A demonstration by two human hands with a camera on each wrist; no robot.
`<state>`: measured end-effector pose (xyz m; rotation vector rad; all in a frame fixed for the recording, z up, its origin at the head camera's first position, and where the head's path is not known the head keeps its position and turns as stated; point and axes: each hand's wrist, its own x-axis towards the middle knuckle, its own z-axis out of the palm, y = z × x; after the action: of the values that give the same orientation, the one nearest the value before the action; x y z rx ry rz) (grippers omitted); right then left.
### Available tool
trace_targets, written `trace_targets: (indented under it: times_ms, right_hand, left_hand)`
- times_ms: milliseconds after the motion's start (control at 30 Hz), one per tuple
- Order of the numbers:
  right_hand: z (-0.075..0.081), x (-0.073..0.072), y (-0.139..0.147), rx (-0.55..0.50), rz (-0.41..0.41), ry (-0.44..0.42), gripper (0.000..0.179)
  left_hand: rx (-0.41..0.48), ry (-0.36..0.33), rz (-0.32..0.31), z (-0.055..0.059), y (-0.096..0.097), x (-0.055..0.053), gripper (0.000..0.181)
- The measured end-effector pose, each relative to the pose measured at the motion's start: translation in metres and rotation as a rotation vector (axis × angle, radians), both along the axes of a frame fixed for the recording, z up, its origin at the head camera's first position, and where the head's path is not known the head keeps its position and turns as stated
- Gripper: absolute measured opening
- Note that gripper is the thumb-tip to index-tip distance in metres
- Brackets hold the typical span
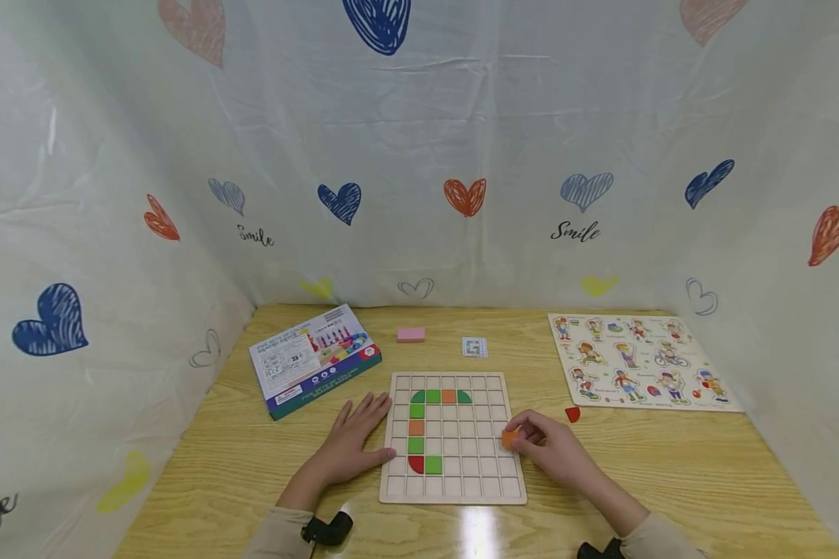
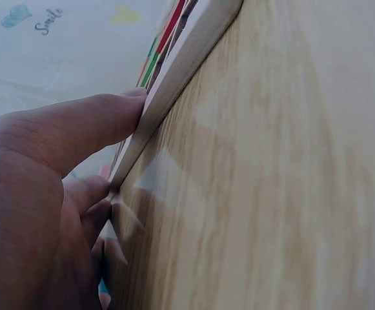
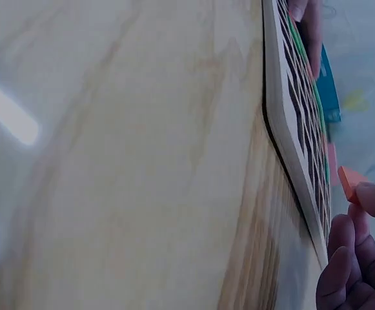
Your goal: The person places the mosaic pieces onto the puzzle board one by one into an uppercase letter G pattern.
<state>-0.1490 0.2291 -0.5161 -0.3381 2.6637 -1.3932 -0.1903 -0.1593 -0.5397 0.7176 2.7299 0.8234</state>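
A wooden grid board (image 1: 461, 489) lies on the table between both hands. Green, orange and red tiles fill some of its squares along the top and left, with a red rounded tile (image 1: 416, 464) and a green tile (image 1: 433, 465) near the bottom. My left hand (image 1: 355, 441) rests by the board's left edge, fingers spread; its thumb (image 2: 103, 116) touches the board's side. Over the right edge of the board, my right hand (image 1: 547, 444) pinches an orange tile (image 3: 350, 183) between thumb and fingers, raised off the grid.
A red tile (image 1: 572, 414) lies on the table right of the board. Behind it is a picture puzzle board (image 1: 643, 361). A box (image 1: 315, 357) lies at the back left, a pink block (image 1: 411, 335) and a small printed card (image 1: 474, 347) at the back.
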Motion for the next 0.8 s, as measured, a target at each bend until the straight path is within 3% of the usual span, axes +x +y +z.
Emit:
trace_targets:
  times_ms: [433, 800]
  right_hand:
    - [-0.002, 0.003, -0.056, 0.026, 0.153, 0.020, 0.008]
    - [-0.003, 0.004, -0.079, 0.078, 0.197, 0.067, 0.011]
  left_hand:
    - [0.001, 0.002, -0.001, 0.001, 0.000, 0.000, 0.086]
    - [0.013, -0.002, 0.001, 0.001, 0.000, 0.000, 0.086]
